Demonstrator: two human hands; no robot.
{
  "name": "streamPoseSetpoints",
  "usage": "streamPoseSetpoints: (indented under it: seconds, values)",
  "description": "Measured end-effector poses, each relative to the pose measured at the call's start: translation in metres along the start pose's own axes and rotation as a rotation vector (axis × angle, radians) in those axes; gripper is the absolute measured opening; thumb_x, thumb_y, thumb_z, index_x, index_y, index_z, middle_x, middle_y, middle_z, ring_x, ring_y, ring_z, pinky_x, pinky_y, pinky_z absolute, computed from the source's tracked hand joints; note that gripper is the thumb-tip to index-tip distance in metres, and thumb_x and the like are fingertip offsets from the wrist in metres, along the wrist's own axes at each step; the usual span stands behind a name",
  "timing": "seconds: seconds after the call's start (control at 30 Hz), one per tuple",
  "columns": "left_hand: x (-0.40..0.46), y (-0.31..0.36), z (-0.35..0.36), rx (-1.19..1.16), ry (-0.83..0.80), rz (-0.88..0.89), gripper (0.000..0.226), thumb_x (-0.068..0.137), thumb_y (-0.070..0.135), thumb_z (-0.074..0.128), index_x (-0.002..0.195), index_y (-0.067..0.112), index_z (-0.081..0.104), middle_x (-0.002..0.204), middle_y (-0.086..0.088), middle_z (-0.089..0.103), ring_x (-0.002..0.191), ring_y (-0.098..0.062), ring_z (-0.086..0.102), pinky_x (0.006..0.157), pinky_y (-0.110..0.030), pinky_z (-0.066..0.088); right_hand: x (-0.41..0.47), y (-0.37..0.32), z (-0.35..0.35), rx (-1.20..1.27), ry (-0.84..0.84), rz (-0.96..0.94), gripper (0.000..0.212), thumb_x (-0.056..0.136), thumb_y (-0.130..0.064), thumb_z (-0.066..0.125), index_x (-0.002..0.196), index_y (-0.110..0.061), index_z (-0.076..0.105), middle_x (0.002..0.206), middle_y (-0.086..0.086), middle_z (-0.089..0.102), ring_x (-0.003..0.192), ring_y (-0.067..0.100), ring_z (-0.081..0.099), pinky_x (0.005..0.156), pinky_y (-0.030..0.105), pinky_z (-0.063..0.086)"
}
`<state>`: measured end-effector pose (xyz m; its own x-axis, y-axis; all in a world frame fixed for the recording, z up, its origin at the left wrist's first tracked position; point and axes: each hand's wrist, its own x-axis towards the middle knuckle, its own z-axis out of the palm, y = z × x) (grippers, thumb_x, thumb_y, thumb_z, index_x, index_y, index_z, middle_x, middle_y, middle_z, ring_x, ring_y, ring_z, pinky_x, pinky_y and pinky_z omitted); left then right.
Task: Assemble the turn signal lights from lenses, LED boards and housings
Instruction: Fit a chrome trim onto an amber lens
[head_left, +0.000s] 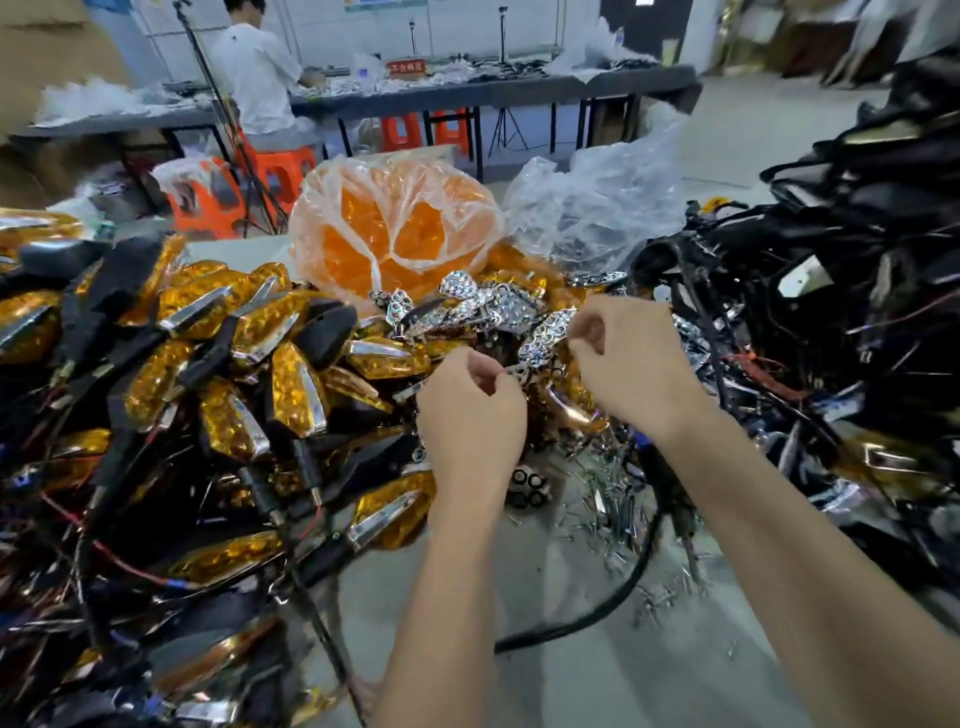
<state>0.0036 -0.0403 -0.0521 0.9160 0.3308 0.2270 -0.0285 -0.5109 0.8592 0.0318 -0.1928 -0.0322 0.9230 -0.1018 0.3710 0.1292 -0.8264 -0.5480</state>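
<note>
The grey tabletop (597, 670) in front of me is crowded on three sides. To my left lies the biggest heap, finished turn signal lights (208, 364) with amber lenses, chrome trims and black stalks, their thin red and black wires tangled through it. To my right rises a pile of black housings (841, 249) with wire harnesses trailing out. Straight ahead sits a clear plastic bag of orange lenses (395, 228), knotted at the top, with a crumpled clear bag (597, 202) just beside it on the right. In front of the orange bag lies a smaller heap of chrome reflector pieces (488, 304) with round cups. Nearer to me a black cable (613, 597) curves across the bare tabletop, and a scatter of small screws (613, 519) lies around it. Both my hands are raised over the middle of the clutter, close together. My right hand (628, 358) has its grip curled, thumb and fingers pinching the upper end of a chrome reflector (545, 338). My left hand (472, 415) is also curled, its fingertips pinching the lower end of the same piece, so the part hangs between the two hands above loose amber lenses. Beyond, a person in a white shirt (260, 67) sits at another long table.
</note>
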Motion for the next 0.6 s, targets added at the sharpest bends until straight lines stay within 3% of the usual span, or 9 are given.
streamPoseSetpoints:
  seconds: [0.1,0.2,0.27,0.37,0.47,0.6]
  values:
    - [0.003,0.001,0.002,-0.023,0.027,-0.009,0.013,0.091,0.02,0.066,0.083,0.03,0.064,0.075,0.014,0.063,0.067,0.003,0.058,0.052,-0.011,0.034,0.022,-0.002,0.009,-0.289,-0.025,0.017,0.051,0.087,0.008,0.057,0.13,-0.02,0.063,0.127,0.011,0.058,0.116,0.028,0.055,0.097,0.037,0.052]
    - [0.005,0.001,0.004,-0.043,0.014,0.0,0.014,0.09,0.019,0.066,0.082,0.029,0.063,0.076,0.015,0.062,0.077,0.017,0.055,0.052,-0.007,0.04,0.038,-0.012,0.012,-0.521,-0.186,0.013,0.068,0.088,0.004,0.056,0.148,-0.025,0.047,0.137,0.017,0.052,0.134,0.041,0.039,0.088,0.046,0.048]
    - [0.005,0.001,0.005,-0.035,0.0,-0.012,0.013,0.09,0.019,0.066,0.082,0.03,0.064,0.077,0.015,0.062,0.075,0.009,0.058,0.051,-0.01,0.04,0.044,-0.015,0.013,-0.513,-0.274,0.036,0.065,0.088,0.001,0.055,0.148,-0.023,0.044,0.127,0.017,0.058,0.137,0.043,0.034,0.076,0.046,0.042]
    - [0.003,0.0,0.006,-0.021,-0.004,-0.035,0.012,0.09,0.021,0.067,0.083,0.031,0.065,0.079,0.016,0.062,0.072,0.002,0.057,0.056,-0.016,0.035,0.044,-0.012,0.01,-0.526,-0.318,0.058,0.058,0.087,-0.007,0.061,0.141,-0.014,0.043,0.104,0.014,0.056,0.13,0.042,0.036,0.076,0.042,0.036]
    - [0.002,-0.001,0.006,-0.044,-0.004,-0.03,0.011,0.09,0.021,0.067,0.083,0.03,0.065,0.08,0.015,0.064,0.074,0.001,0.058,0.058,-0.018,0.037,0.035,-0.008,0.014,-0.571,-0.315,0.015,0.066,0.086,-0.014,0.072,0.144,-0.01,0.041,0.118,0.018,0.057,0.121,0.039,0.044,0.086,0.041,0.043]
    - [0.0,-0.003,0.005,-0.095,-0.008,-0.023,0.011,0.089,0.019,0.067,0.083,0.028,0.065,0.081,0.013,0.066,0.075,-0.003,0.061,0.061,-0.022,0.042,0.029,0.002,0.01,-0.369,-0.144,0.01,0.064,0.079,0.006,0.068,0.138,-0.013,0.054,0.116,0.013,0.066,0.12,0.036,0.048,0.087,0.039,0.048]
